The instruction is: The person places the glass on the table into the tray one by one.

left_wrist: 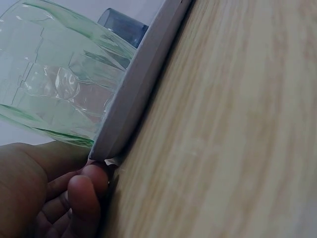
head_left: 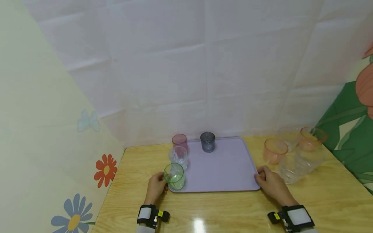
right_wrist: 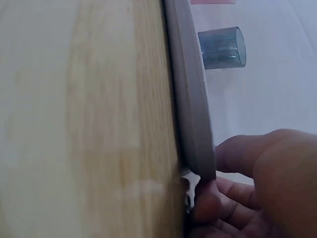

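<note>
A lilac tray (head_left: pixel 221 171) lies on the wooden table, held at both near corners. My left hand (head_left: pixel 156 187) grips its near left corner, the fingers curled under the rim beside a green glass (head_left: pixel 176 181). At the near right corner my right hand (head_left: pixel 272 184) pinches the rim, thumb above and fingers beneath, as the right wrist view shows. Behind the green glass, along the tray's left side, stand a clear glass (head_left: pixel 179 157) and a pink glass (head_left: pixel 179 141). A dark blue-grey glass (head_left: pixel 208 142) stands upright near the tray's back edge.
Right of the tray, an orange glass (head_left: pixel 274 152), a second orange-rimmed glass (head_left: pixel 311 137) and several clear glasses (head_left: pixel 289 171) stand close together on the table (head_left: pixel 233 210). A white sheet (head_left: pixel 186 81) hangs behind; patterned walls flank both sides.
</note>
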{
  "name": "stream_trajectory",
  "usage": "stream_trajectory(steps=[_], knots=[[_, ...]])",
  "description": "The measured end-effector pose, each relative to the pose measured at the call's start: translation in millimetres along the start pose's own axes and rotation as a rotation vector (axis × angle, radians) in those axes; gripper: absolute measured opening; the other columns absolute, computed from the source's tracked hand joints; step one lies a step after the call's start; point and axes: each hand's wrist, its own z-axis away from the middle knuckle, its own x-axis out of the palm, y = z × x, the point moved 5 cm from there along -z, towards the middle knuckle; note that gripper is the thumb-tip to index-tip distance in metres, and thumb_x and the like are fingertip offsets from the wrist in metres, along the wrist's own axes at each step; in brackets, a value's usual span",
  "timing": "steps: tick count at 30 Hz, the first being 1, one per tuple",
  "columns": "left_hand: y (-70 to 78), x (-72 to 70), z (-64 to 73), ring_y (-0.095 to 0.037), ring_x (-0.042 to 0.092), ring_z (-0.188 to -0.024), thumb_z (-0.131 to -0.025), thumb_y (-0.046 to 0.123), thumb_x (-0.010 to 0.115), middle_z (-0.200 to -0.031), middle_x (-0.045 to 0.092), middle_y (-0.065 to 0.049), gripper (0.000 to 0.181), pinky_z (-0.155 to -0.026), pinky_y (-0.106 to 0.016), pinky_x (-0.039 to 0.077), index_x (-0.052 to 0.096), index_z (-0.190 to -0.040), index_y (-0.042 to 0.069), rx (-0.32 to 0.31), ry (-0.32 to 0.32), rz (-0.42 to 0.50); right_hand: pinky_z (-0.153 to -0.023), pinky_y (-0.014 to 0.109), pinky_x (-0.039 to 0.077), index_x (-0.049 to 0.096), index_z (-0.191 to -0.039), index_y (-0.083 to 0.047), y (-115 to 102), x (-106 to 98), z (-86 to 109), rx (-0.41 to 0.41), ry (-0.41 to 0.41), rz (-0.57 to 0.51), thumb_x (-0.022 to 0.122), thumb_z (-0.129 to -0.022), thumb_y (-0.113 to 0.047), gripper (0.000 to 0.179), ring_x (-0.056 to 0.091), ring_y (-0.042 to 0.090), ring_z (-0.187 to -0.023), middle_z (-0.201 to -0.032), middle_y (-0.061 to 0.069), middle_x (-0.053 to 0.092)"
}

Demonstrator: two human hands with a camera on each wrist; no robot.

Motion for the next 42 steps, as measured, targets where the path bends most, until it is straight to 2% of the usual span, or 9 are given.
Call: stream_trajectory(steps=[5, 9, 13, 22, 31, 36, 42], knots=[[0.1, 0.0, 1.1, -0.013, 0.057, -0.049, -0.094, 0.023, 0.066, -0.067, 0.06, -0.004, 0.019, -0.043, -0.028, 0.05, 0.068, -0.097, 0.004, -0.029, 0.004, -0.002, -0.058, 0.026, 0.039, 0.059, -0.102, 0.0, -4.2, -5.3, 0.9, -0.002, -0.015, 0.013, 0.065, -0.09, -0.016, 0.021, 0.048, 0.009, -0.065, -0.075, 0.001, 0.056], [2.5, -0.6, 2.6, -0.013, 0.057, -0.049, -0.094, 0.02, 0.065, -0.066, 0.06, -0.004, 0.018, -0.043, -0.029, 0.05, 0.068, -0.099, 0.003, -0.024, 0.012, -0.001, -0.062, 0.033, 0.044, 0.059, -0.106, 0.004, -12.7, -15.5, 2.6, 0.007, -0.033, 0.04, 0.064, -0.09, -0.016, 0.025, 0.056, 0.017, -0.072, -0.082, 0.008, 0.061], [2.9, -0.8, 3.8, -0.013, 0.057, -0.049, -0.094, 0.018, 0.065, -0.066, 0.06, -0.004, 0.016, -0.042, -0.028, 0.049, 0.068, -0.099, 0.003, -0.017, 0.017, -0.009, -0.061, 0.032, 0.046, 0.059, -0.11, 0.006, -23.0, -28.4, 6.2, 0.001, -0.039, 0.039, 0.063, -0.091, -0.015, 0.028, 0.059, 0.018, -0.073, -0.086, 0.009, 0.063], [-0.1, -0.4, 2.5, -0.013, 0.057, -0.049, -0.094, 0.019, 0.066, -0.066, 0.059, -0.003, 0.016, -0.042, -0.028, 0.049, 0.068, -0.098, 0.004, -0.009, 0.027, 0.007, -0.055, 0.025, 0.045, 0.061, -0.104, 0.001, -38.7, -55.8, 16.4, -0.116, 0.135, 0.037, 0.068, -0.087, -0.008, 0.021, 0.055, 0.002, -0.063, -0.08, 0.005, 0.065], [-2.5, 0.9, 1.2, -0.013, 0.056, -0.048, -0.093, 0.02, 0.067, -0.065, 0.059, -0.003, 0.015, -0.041, -0.027, 0.048, 0.069, -0.095, 0.005, 0.001, 0.043, 0.005, -0.054, 0.023, 0.043, 0.06, -0.108, 0.0, -36.2, -72.8, 27.9, -0.068, 0.167, 0.051, 0.069, -0.089, -0.012, 0.025, 0.053, 0.0, -0.065, -0.085, 0.008, 0.066], [-4.4, 2.3, -0.9, -0.013, 0.057, -0.049, -0.093, 0.02, 0.068, -0.066, 0.058, -0.003, 0.015, -0.042, -0.027, 0.049, 0.069, -0.095, 0.006, -0.011, 0.043, 0.013, -0.054, 0.023, 0.042, 0.061, -0.109, -0.001, -33.4, -87.0, 32.7, -0.058, 0.232, 0.064, 0.069, -0.088, -0.014, 0.026, 0.053, -0.001, -0.067, -0.084, 0.009, 0.067], [-4.8, 1.4, -1.6, -0.013, 0.057, -0.049, -0.092, 0.022, 0.068, -0.066, 0.058, -0.003, 0.016, -0.042, -0.028, 0.05, 0.069, -0.096, 0.006, -0.01, 0.053, 0.02, -0.054, 0.022, 0.039, 0.06, -0.111, -0.001, -28.1, -94.7, 35.8, -0.031, 0.281, 0.085, 0.069, -0.088, -0.016, 0.029, 0.056, 0.011, -0.072, -0.09, 0.014, 0.065]])
